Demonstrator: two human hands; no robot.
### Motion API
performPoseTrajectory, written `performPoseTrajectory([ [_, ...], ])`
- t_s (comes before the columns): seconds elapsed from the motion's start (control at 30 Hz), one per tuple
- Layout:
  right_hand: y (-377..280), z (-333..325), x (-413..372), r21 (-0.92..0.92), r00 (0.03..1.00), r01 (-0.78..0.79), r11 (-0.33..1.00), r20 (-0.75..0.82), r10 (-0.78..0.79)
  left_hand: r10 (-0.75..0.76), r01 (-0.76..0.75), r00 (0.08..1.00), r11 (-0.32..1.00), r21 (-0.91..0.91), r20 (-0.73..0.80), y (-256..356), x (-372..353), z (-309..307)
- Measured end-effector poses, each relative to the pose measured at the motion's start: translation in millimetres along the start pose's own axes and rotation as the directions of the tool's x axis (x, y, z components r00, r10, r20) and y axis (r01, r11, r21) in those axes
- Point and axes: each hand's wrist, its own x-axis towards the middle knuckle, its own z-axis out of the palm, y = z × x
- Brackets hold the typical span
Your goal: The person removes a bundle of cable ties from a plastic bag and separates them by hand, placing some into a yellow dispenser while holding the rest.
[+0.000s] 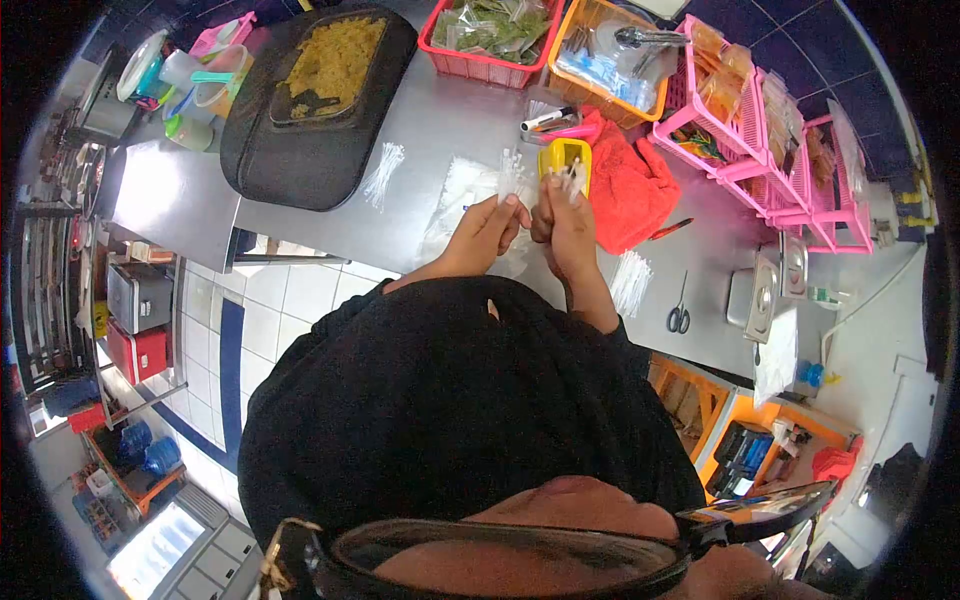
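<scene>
Over the front of the steel table, my left hand point(484, 232) pinches a small clear plastic bag point(510, 172) with thin white pieces in it. Close to its right, my right hand point(570, 232) is closed on small thin pieces point(574, 176), too small to name. A yellow container point(566, 153) stands just behind my right hand. Flat clear plastic bags point(462, 190) lie beside my left hand. One bundle of thin white sticks point(384, 176) lies further left, and another bundle point(631, 284) is to the right of my right wrist.
A red cloth point(632, 190) lies right of the yellow container. Scissors point(679, 304) rest near the table's right front. Behind are a red basket point(490, 67), an orange basket point(607, 97) and pink racks point(745, 150). A black case point(258, 150) with a food tray point(335, 68) stands left.
</scene>
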Motion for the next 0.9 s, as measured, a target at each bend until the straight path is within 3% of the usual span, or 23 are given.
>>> performPoseTrajectory([
  [0.1,-5.4,14.5,-6.4,-0.205,1.0,-0.023,0.978,0.003,0.024,0.017,-0.015,0.999,0.997,0.074,-0.028,0.7,-2.3,2.9],
  [0.2,1.1,10.7,-6.2,-0.197,0.998,0.02,0.98,0.055,-0.009,0.016,-0.013,0.999,0.996,0.09,-0.043,-0.8,-2.7,2.5],
  [0.3,0.8,16.5,-7.3,-0.176,0.997,0.012,0.984,-0.068,-0.024,0.014,-0.009,0.998,0.996,0.093,-0.053,-1.5,-2.2,1.0],
  [0.4,0.8,4.8,-1.8,0.104,0.99,0.119,0.987,-0.089,-0.11,0.033,-0.016,0.994,0.988,0.155,-0.105,-1.3,0.3,0.3],
  [0.5,-7.1,-8.4,-0.1,0.402,0.997,-0.013,0.915,0.078,-0.02,0.079,-0.042,0.978,0.981,0.188,-0.193,-5.8,3.4,-3.6],
  [0.6,6.5,-9.2,0.3,0.516,0.964,-0.191,0.835,0.259,0.061,0.06,-0.032,0.97,0.992,0.12,-0.234,-3.5,5.5,-9.8],
  [0.7,24.4,8.0,-16.0,0.49,0.955,-0.297,0.82,0.163,0.248,0.079,-0.056,0.971,0.993,0.104,-0.228,6.0,4.0,-8.8],
  [0.73,22.9,20.5,-22.4,0.477,0.924,-0.355,0.804,0.049,0.379,0.097,-0.073,0.97,0.991,0.115,-0.224,7.5,3.3,-8.6],
  [0.87,49.2,6.5,-30.0,0.446,0.847,-0.523,0.726,0.363,0.388,0.297,-0.265,0.952,0.924,0.274,-0.08,-4.4,14.2,-14.2],
  [0.9,48.3,7.4,-30.6,0.352,0.85,-0.507,0.787,0.356,0.388,0.307,-0.291,0.951,0.92,0.262,-0.021,0.4,14.0,-13.1],
])
